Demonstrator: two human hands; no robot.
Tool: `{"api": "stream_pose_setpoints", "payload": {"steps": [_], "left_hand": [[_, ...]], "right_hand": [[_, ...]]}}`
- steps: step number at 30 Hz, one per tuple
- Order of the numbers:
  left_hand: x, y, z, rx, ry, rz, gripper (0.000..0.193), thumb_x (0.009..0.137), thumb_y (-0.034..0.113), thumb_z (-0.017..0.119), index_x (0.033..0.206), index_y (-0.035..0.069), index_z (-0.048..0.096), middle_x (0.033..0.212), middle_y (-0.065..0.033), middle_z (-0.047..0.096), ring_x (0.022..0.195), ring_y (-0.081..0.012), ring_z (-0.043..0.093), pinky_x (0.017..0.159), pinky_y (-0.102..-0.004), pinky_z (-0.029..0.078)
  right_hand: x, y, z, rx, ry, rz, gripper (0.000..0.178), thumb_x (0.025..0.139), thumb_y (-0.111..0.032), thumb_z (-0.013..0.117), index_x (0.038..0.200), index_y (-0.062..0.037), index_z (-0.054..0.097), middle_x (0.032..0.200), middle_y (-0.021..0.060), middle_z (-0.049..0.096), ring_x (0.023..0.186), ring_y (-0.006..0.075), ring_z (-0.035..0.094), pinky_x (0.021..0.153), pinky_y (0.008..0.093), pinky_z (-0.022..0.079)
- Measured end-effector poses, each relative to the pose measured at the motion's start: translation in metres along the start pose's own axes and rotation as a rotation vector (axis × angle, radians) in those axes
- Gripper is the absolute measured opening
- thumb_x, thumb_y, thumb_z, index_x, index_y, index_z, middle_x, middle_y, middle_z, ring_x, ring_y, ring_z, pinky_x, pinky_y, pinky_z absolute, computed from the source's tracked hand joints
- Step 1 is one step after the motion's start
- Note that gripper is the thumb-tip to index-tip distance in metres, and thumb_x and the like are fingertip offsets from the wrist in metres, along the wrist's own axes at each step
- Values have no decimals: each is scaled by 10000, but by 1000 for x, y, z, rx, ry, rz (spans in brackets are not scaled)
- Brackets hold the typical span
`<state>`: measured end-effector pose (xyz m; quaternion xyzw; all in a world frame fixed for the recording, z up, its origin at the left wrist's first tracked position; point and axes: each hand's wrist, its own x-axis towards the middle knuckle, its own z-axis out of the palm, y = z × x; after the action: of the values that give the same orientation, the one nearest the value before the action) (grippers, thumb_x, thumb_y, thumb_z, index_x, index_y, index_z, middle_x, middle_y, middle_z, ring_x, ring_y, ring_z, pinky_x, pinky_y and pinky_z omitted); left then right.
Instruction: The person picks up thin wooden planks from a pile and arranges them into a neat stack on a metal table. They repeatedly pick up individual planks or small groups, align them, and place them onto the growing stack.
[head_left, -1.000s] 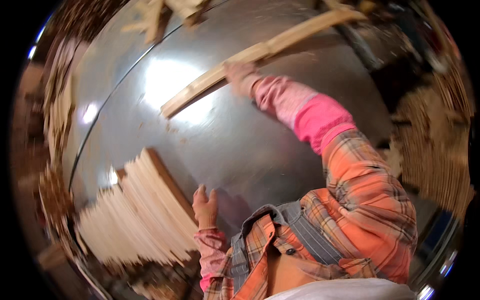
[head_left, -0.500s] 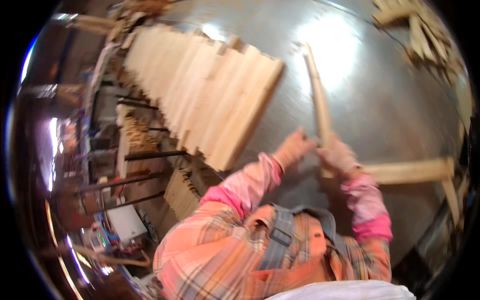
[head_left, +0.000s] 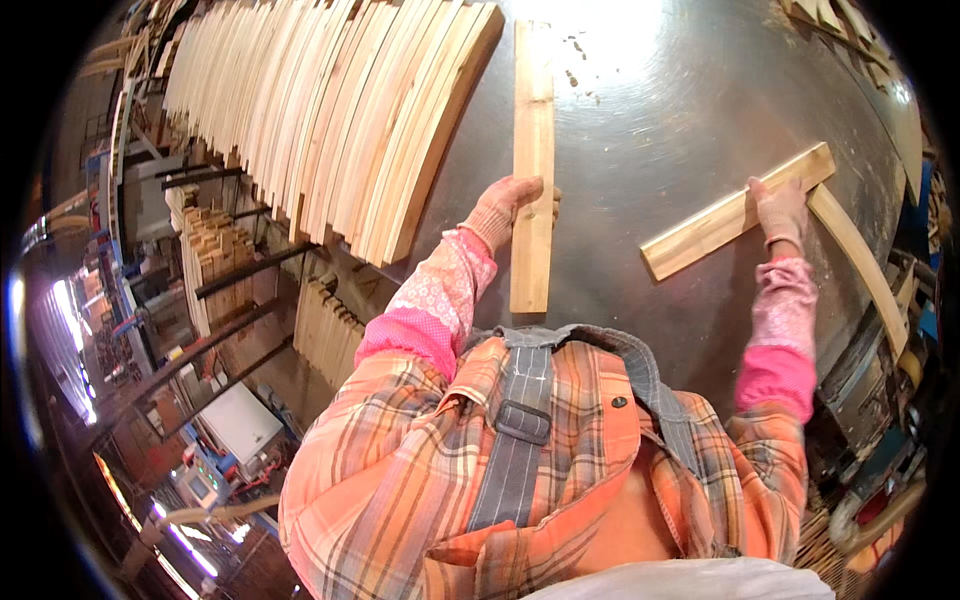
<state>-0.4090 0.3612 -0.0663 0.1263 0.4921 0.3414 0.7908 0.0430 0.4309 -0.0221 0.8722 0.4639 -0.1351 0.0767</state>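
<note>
Head view. I see a bare metal worktop (head_left: 650, 110) filling the upper centre and right of the frame, shiny and scuffed, with a bright glare at top centre. A fan of pale wooden slats (head_left: 330, 110), standing on edge and leaning together, takes up the upper left and overhangs the worktop's left border. Nothing lies between the hands and the two pieces they work on. At far right a thin curved strip (head_left: 860, 265) runs down along the worktop's rim, its upper end meeting the end of the angled plank. More wood offcuts (head_left: 830, 20) sit at the top right corner. Below the slats, at middle left, I note dark metal rails and a rack of stacked short wood pieces (head_left: 215, 250).

The long plank (head_left: 532, 160) lies upright in the centre of the frame, pale, straight-grained, flat on the worktop. My left hand (head_left: 505, 205), gloved, has its grip closed round the plank's left edge near its lower half. The angled plank (head_left: 735, 212) lies at right centre, rising to the upper right, well apart from the first. My right hand (head_left: 782, 210), gloved, rests on top of it; I cannot tell whether that grip is closed or merely pressing.

A white boxy unit (head_left: 240, 420) sits at lower left; its markings are too small to read.
</note>
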Motion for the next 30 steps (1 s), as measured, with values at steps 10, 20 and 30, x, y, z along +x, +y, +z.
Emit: {"api": "stream_pose_setpoints", "payload": {"steps": [10,20,30], "left_hand": [[3,-8,-4,-58,45,-30,369,955,196,685,1208,-55,591,1044,-192,724,865,-287,733,768,-444,637],[-3,-23,14,206,64,60,317,929,176,672,1193,7,627,984,-116,713,865,-216,691,803,-367,589],[-47,56,-27,1919,762,630,685,877,279,697,1463,-2,479,1501,-242,490,1416,-414,440,1191,-497,353]], "right_hand": [[-74,-67,33,136,-76,181,779,828,-396,767,1417,17,470,1353,293,619,1261,444,617,1075,492,511],[-161,-141,56,1425,-736,-267,578,861,-173,698,1400,11,602,1212,196,703,1087,241,671,972,332,515],[-183,-196,63,371,-416,-301,615,841,-389,758,1319,-29,618,1327,237,639,1243,401,625,1049,471,520]]}}
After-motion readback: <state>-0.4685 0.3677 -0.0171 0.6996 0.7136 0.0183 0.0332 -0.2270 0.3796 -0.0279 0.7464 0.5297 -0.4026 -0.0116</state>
